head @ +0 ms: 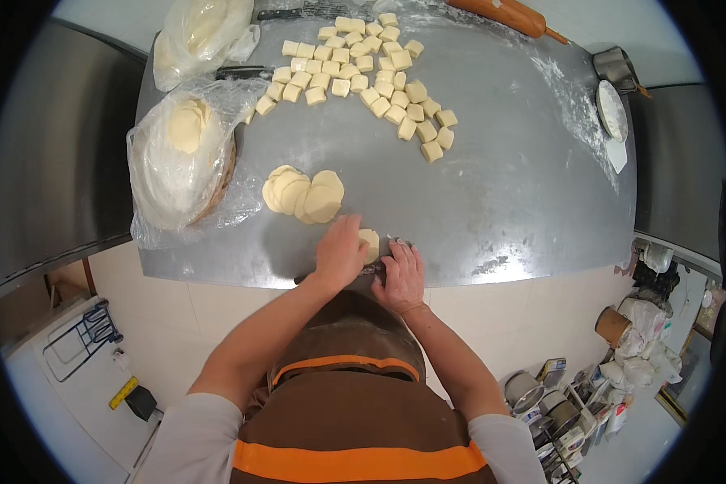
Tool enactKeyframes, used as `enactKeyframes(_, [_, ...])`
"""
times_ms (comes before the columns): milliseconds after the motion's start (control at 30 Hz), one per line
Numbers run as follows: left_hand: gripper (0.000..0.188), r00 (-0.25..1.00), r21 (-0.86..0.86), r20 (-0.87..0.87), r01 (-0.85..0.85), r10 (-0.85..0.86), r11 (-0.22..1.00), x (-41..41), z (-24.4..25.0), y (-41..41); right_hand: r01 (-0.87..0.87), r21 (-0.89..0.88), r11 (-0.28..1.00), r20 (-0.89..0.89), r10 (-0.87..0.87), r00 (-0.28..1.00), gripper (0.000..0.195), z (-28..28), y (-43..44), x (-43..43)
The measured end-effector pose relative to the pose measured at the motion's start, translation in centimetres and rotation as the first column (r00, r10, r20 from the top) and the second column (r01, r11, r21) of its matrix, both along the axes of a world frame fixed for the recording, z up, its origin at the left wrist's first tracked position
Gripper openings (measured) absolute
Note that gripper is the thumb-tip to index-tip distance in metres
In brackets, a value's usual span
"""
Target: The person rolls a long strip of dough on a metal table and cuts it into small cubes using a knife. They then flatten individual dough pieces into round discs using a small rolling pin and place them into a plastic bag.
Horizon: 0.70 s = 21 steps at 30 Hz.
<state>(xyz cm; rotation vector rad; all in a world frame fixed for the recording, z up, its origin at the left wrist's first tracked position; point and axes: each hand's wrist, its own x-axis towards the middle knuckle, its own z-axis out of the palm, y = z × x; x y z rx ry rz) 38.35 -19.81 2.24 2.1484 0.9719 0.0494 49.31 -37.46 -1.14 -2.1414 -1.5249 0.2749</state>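
A small flat dough disc (370,245) lies near the table's front edge, between my two hands. My left hand (340,251) holds its left side, with the thumb on the dough. Just below the disc, a thin dark rolling pin (372,268) runs along the edge, partly hidden by my hands. My right hand (404,272) rests over the pin, fingers stretched forward and thumb on the near side. Beyond my left hand, several thin dough rounds (302,193) overlap in a loose pile. Many cut dough pieces (351,60) spread across the far part of the metal table (508,151).
Plastic film covers a basket (224,187) holding dough rounds at left; a plastic bag (202,36) stands behind it. Dark-handled blades (245,72) lie nearby. A large wooden rolling pin (508,15), a metal pot (616,68) and a bowl of flour (611,112) sit at far right.
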Motion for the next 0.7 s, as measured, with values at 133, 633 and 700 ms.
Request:
enactKeyframes(133, [0.015,0.914,0.019,-0.369,0.185,-0.165,0.983,2.6,0.7,7.7,0.039,-0.045,0.998,-0.025,-0.041,0.999,0.050,0.5,0.9,0.2])
enactKeyframes(633, [0.043,0.889,0.031,-0.066,0.455,-0.453,0.890,2.0,0.3,3.7,0.043,0.027,0.999,0.058,-0.044,0.997,0.049,-0.8,0.5,0.2])
enactKeyframes(700, [0.054,0.953,0.150,0.041,0.292,-0.301,0.944,3.3,0.3,2.2,0.035,0.001,0.999,0.007,-0.035,0.999,0.053,0.9,1.3,0.6])
